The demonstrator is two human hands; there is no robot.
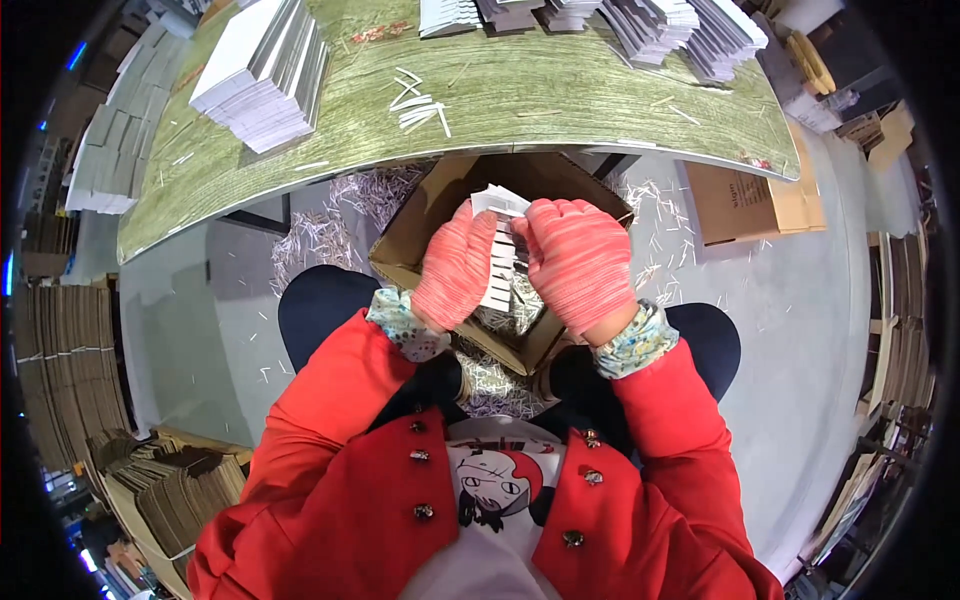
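Note:
My left hand (455, 268), in a pink knitted glove, is closed round a white slotted card (499, 272) with a row of short dark slits down its length. The thumb lies on its face near the top. My right hand (580, 262), gloved the same way, pinches the upper right part of the card with curled fingers; the exact grip is partly hidden. Both hands are above an open cardboard box (440, 200) between my knees. Narrow white paper scraps (512, 312) lie inside the box.
The green wood-grain table (560, 100) is ahead, with a tall white card stack (262, 80) at left and fanned stacks (645, 28) at the back. Loose strips (418, 110) lie on it. Scraps (315, 245) litter the floor; another carton (735, 205) stands right, flattened cardboard (68, 350) left.

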